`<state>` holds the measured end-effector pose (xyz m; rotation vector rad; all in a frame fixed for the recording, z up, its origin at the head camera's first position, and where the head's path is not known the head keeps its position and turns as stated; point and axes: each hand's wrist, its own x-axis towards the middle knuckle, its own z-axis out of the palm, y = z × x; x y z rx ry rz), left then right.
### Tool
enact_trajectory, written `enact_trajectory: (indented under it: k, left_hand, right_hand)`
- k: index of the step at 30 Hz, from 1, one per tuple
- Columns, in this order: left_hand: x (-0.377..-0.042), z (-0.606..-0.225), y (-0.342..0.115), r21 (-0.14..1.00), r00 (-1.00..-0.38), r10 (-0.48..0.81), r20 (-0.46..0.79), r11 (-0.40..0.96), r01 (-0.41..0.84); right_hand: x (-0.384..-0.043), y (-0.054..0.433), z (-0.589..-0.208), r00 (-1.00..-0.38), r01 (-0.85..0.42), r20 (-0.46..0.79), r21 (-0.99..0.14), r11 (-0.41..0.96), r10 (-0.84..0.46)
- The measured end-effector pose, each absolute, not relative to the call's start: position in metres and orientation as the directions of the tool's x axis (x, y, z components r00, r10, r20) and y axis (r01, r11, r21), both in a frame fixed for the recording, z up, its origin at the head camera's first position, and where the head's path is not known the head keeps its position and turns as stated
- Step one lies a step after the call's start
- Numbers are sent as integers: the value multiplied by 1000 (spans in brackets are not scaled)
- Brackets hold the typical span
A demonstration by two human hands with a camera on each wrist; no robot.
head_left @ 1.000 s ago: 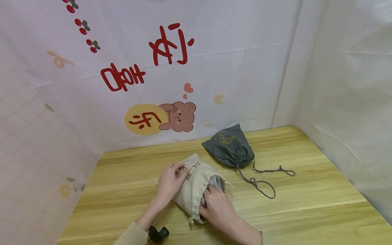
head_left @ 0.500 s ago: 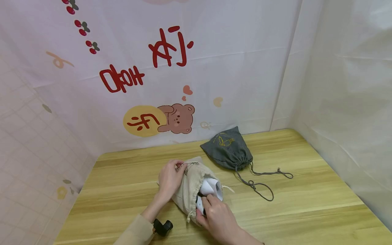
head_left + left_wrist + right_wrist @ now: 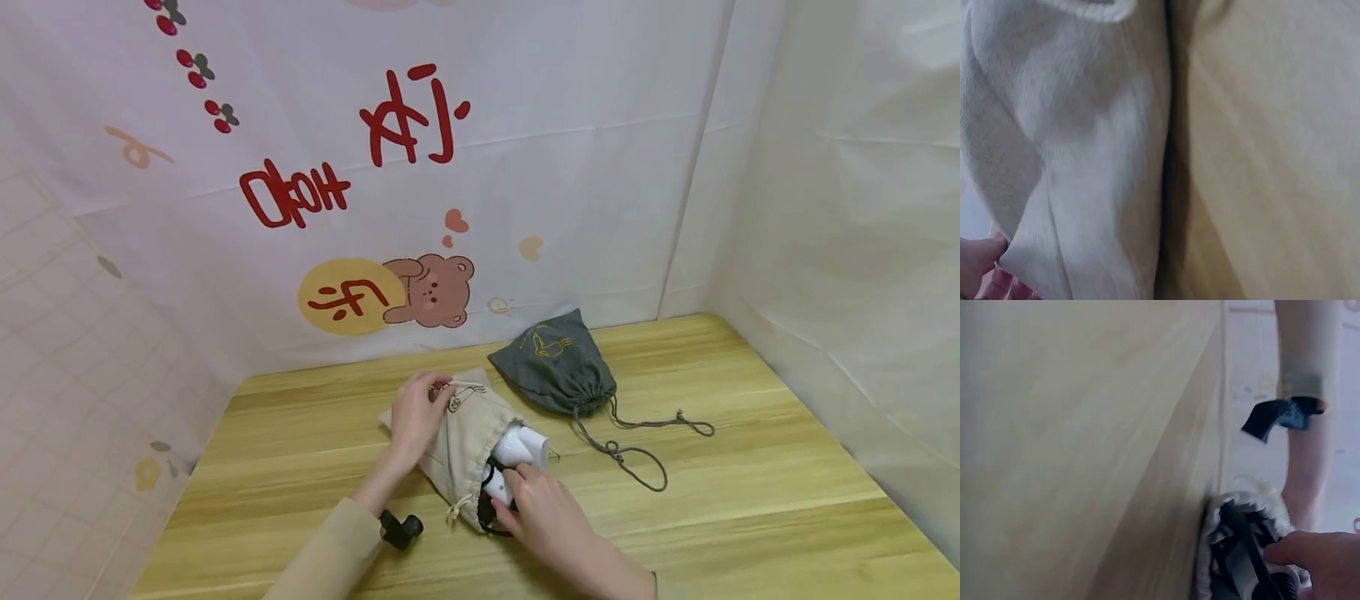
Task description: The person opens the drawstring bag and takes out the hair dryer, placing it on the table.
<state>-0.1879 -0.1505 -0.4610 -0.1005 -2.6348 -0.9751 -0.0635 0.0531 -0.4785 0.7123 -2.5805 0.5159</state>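
A beige drawstring bag [image 3: 468, 437] lies on the table with its mouth toward the right. Near its closed end my left hand [image 3: 416, 417] pinches the cloth; thumb and fingers also show on the bag [image 3: 1085, 156] in the left wrist view. Out of the mouth sticks a white hair dryer [image 3: 516, 446], its barrel partly outside and the remainder hidden in the cloth. My right hand [image 3: 551, 508] grips its handle at the opening. A black cord [image 3: 1249, 540] with a ribbed end runs beside the handle in the right wrist view.
A dark grey drawstring bag [image 3: 558, 367] lies behind and to the right, its looped strings [image 3: 637, 458] trailing on the wooden table [image 3: 750, 500]. A black camera mount [image 3: 401, 531] is on the left wrist. A printed cloth wall [image 3: 585, 183] rises behind the table.
My right hand has drawn the hair dryer partly out of the beige bag's mouth, so more of its white body and the cord show. The left hand stays on the cloth.
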Motion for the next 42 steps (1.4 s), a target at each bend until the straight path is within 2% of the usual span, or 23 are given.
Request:
enact_trajectory:
  k: [4,9,14,17,22,31,38,42]
  left_hand:
    - [-181,-464,-149,646,-953,-33,302,742,179]
    - [-151,-463,-149,653,-963,-36,266,741,153]
    - [-124,-464,-149,620,-973,-52,225,778,101]
    - [-118,-469,-146,592,-972,-32,234,797,117]
    - [-119,-477,-143,562,-963,-24,268,816,136]
    - [-127,-483,-146,631,-970,-38,238,766,125]
    - [-137,-481,-151,697,-976,-78,202,712,87]
    - [-144,-482,-156,695,-971,-80,225,711,103]
  right_hand:
    - [-74,49,-484,-816,-531,417,-265,805,-401]
    - [-80,47,-486,-833,-521,374,-280,806,-409]
    - [-83,46,-486,-841,-518,352,-304,799,-412]
    - [-85,45,-485,-838,-518,358,-288,805,-411]
    - [-89,43,-486,-843,-508,351,-269,818,-408]
    - [-95,40,-484,-842,-515,347,-295,805,-412]
    - [-91,43,-486,-799,-553,454,-298,778,-394]
    - [-86,46,-486,-781,-570,497,-322,755,-378]
